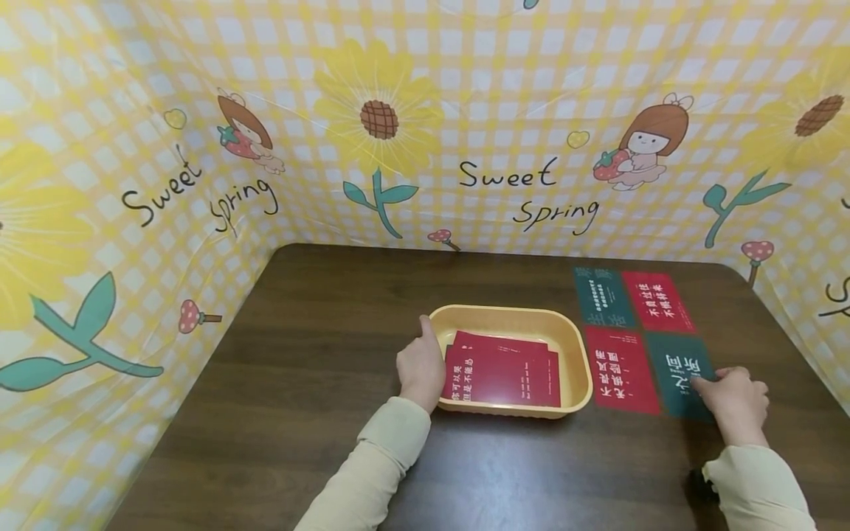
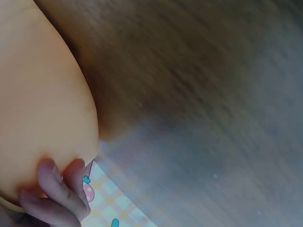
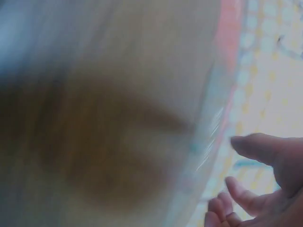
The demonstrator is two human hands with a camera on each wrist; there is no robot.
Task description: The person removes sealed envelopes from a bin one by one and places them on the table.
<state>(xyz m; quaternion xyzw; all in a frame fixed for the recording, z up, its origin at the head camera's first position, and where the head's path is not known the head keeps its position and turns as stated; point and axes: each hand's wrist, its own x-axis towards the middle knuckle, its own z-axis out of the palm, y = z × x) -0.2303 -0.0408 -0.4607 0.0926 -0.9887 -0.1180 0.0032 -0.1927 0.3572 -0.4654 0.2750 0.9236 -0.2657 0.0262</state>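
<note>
My left hand grips the left side of a yellow plastic basin, thumb at the rim. In the left wrist view its bent fingers press against the basin's outer wall. Red cards with white writing lie stacked and slightly fanned inside. Over the outer edge of a dark green card is my right hand, thumb overlapping the card in the head view. The right wrist view shows thumb and fingers apart, nothing between them.
Beside that green card lies a red card; behind them are another green card and red card, forming a block right of the basin. The brown wooden table meets a yellow checked cloth at the back and sides.
</note>
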